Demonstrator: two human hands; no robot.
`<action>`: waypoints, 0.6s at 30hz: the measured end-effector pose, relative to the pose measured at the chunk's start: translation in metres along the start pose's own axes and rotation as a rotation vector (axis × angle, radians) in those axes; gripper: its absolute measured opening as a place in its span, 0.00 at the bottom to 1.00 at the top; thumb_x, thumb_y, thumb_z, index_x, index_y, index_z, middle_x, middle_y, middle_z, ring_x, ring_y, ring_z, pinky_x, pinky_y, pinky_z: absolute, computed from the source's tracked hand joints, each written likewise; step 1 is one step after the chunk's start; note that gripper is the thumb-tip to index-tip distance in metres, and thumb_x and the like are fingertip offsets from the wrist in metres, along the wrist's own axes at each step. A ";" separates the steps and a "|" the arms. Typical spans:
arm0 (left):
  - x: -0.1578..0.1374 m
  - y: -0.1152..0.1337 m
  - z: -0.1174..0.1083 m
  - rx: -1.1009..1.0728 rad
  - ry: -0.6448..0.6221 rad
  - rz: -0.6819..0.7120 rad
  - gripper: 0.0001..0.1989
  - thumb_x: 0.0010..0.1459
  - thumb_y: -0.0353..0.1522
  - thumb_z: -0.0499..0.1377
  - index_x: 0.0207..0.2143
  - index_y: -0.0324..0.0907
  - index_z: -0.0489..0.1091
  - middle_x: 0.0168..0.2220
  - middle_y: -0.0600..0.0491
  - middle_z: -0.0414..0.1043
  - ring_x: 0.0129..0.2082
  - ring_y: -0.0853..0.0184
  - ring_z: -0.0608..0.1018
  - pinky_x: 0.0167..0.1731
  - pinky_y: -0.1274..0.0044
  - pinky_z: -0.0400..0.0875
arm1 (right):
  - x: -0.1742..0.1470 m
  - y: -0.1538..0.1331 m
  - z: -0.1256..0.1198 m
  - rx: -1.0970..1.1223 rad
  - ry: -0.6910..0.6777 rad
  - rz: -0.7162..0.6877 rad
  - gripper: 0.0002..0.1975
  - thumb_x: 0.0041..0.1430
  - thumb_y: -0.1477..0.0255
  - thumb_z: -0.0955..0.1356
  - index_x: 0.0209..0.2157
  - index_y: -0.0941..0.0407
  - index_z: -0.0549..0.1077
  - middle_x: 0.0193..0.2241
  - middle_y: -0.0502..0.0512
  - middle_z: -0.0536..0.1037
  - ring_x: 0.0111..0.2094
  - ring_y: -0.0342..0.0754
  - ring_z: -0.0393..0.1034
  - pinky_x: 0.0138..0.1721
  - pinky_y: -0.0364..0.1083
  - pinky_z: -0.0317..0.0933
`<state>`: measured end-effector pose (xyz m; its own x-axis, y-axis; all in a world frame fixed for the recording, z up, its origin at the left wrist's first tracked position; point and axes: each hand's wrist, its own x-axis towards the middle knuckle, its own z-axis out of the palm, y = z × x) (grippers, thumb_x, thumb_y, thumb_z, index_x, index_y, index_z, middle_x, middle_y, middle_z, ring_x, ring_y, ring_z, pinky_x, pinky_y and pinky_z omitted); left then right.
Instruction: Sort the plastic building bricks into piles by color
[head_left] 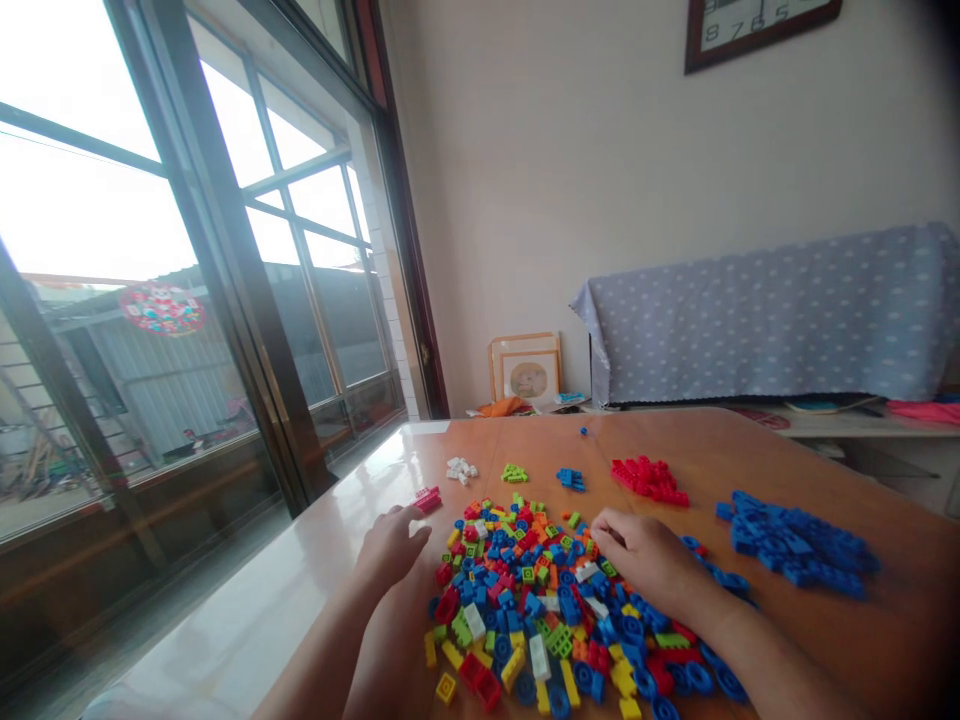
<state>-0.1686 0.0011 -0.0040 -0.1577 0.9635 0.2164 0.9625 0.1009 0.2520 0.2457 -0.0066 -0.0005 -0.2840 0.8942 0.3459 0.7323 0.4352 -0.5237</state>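
A large mixed pile of toy building bricks [517, 575] in red, blue, yellow, green, orange and white lies on the wooden table. My left hand [391, 548] is at the pile's left side, thumb apart from the fingers. Its fingertips are beside a small group of pinkish-red bricks [427, 499], and I cannot tell whether they touch. Over the right edge of the pile, my right hand [637, 552] has its fingers curled in towards the thumb. Whatever it may hold is hidden.
Behind the pile lie small groups of white bricks [461, 470], lime-green bricks [514, 473] and blue bricks [571, 480]. Red bricks [649, 480] and a bigger heap of blue bricks [795, 545] are to the right. The table [847, 660] adjoins a glass window at left.
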 end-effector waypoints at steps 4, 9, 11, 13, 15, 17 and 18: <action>0.009 0.031 0.000 -0.039 -0.051 0.091 0.17 0.64 0.40 0.58 0.52 0.45 0.76 0.54 0.46 0.77 0.53 0.55 0.77 0.48 0.73 0.69 | 0.000 0.000 -0.001 0.001 0.008 0.010 0.14 0.66 0.65 0.62 0.29 0.53 0.72 0.25 0.49 0.77 0.30 0.47 0.72 0.31 0.44 0.51; 0.027 0.063 0.016 -0.026 -0.082 0.073 0.16 0.64 0.39 0.58 0.49 0.44 0.77 0.52 0.44 0.79 0.50 0.57 0.78 0.46 0.74 0.69 | 0.000 0.000 -0.002 0.018 0.018 0.014 0.13 0.67 0.65 0.62 0.29 0.53 0.71 0.25 0.48 0.77 0.30 0.47 0.72 0.31 0.43 0.50; 0.034 0.071 0.023 -0.013 -0.091 0.046 0.16 0.63 0.40 0.58 0.47 0.43 0.78 0.49 0.43 0.80 0.47 0.56 0.79 0.43 0.74 0.69 | 0.000 0.000 -0.003 0.016 0.025 0.010 0.13 0.67 0.66 0.61 0.29 0.53 0.70 0.25 0.48 0.77 0.30 0.46 0.72 0.31 0.43 0.49; 0.039 0.076 0.030 0.000 -0.105 0.019 0.15 0.62 0.42 0.59 0.42 0.42 0.79 0.46 0.43 0.81 0.44 0.56 0.80 0.39 0.74 0.68 | 0.000 -0.001 -0.005 0.023 0.038 0.003 0.13 0.67 0.66 0.61 0.29 0.53 0.70 0.25 0.48 0.76 0.30 0.46 0.71 0.31 0.43 0.49; 0.044 0.078 0.034 0.009 -0.119 -0.007 0.15 0.60 0.43 0.60 0.38 0.42 0.78 0.43 0.43 0.81 0.42 0.56 0.80 0.37 0.74 0.68 | 0.000 -0.001 -0.006 0.030 0.048 -0.001 0.13 0.68 0.66 0.61 0.29 0.53 0.70 0.25 0.48 0.76 0.30 0.46 0.71 0.31 0.43 0.48; 0.048 0.078 0.037 0.012 -0.129 -0.038 0.14 0.59 0.44 0.61 0.38 0.43 0.77 0.43 0.44 0.81 0.42 0.56 0.80 0.37 0.74 0.67 | 0.000 -0.001 -0.008 0.028 0.054 0.001 0.14 0.68 0.67 0.61 0.29 0.54 0.70 0.24 0.48 0.75 0.29 0.45 0.70 0.30 0.43 0.48; 0.051 0.078 0.039 0.012 -0.133 -0.057 0.14 0.58 0.44 0.61 0.38 0.43 0.77 0.43 0.44 0.81 0.42 0.56 0.80 0.37 0.74 0.67 | 0.000 -0.001 -0.009 0.026 0.054 0.004 0.14 0.68 0.67 0.61 0.28 0.54 0.70 0.24 0.48 0.74 0.29 0.45 0.70 0.30 0.43 0.47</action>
<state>-0.0929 0.0674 -0.0098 -0.1820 0.9805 0.0747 0.9554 0.1584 0.2492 0.2501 -0.0077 0.0071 -0.2470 0.8892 0.3851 0.7171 0.4350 -0.5446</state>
